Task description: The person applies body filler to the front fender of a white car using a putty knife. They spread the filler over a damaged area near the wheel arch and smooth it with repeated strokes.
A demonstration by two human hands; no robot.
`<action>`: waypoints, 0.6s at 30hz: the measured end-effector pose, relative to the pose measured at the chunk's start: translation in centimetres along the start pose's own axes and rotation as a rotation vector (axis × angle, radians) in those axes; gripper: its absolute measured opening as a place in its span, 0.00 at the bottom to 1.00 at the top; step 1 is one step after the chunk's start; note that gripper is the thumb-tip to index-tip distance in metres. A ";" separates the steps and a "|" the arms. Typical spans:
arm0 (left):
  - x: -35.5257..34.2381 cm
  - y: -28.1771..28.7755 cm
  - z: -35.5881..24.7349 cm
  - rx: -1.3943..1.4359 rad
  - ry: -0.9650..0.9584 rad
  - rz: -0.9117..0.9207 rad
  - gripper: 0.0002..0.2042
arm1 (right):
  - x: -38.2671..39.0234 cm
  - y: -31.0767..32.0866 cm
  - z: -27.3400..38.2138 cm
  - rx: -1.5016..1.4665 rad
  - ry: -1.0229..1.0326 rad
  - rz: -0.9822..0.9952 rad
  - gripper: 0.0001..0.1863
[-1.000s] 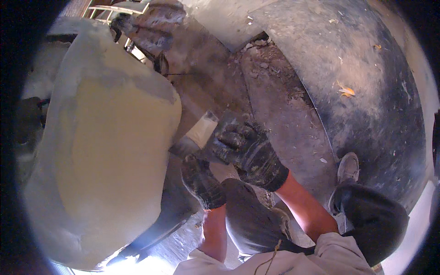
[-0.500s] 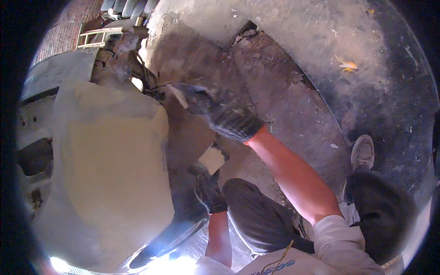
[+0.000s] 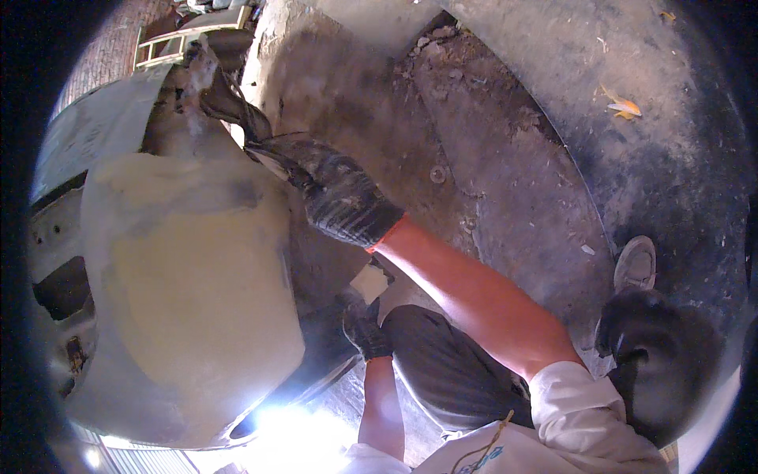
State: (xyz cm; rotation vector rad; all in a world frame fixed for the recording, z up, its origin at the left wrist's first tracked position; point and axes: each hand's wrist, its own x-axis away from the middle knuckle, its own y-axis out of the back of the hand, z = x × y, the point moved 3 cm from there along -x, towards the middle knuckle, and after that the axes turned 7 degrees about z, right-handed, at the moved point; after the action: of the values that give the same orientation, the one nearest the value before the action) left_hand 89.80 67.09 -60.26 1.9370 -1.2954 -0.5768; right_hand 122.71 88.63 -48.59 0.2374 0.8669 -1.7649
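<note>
Left of me is a large curved car body panel (image 3: 181,371), grey with a broad cream patch of filler (image 3: 197,276). My right hand (image 3: 347,197), in a dark striped knit glove with an orange cuff, reaches to the panel's far right corner. Its fingers are closed around a flat scraper (image 3: 274,164), mostly hidden by the glove; only a pale strip shows. Beside the panel's right edge, my gloved left hand (image 3: 365,332) is lower down, closed on a small square plate (image 3: 369,283) with a cream-coloured face and dark edges.
Torn dark parts (image 3: 237,107) jut out at the panel's far end. A wooden frame (image 3: 189,39) stands beyond, near a brick wall (image 3: 118,55). An orange scrap (image 3: 622,104) lies on the stained floor (image 3: 505,150). A bright light (image 3: 296,434) glares at the panel's near end.
My right hand has moved left and slightly nearer, to the panel's far corner, with the scraper. My left hand holds the plate in nearly the same place. The view has shifted slightly.
</note>
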 end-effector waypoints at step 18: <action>0.4 -2.7 -0.8 0.058 -0.151 0.081 0.16 | 2.8 -0.5 -0.3 0.224 0.034 -0.107 0.17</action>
State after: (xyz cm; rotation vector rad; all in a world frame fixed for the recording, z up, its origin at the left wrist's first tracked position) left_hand 92.13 67.56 -61.85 1.9078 -1.4927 -0.6619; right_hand 121.17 86.80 -50.15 0.3741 0.7167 -1.9646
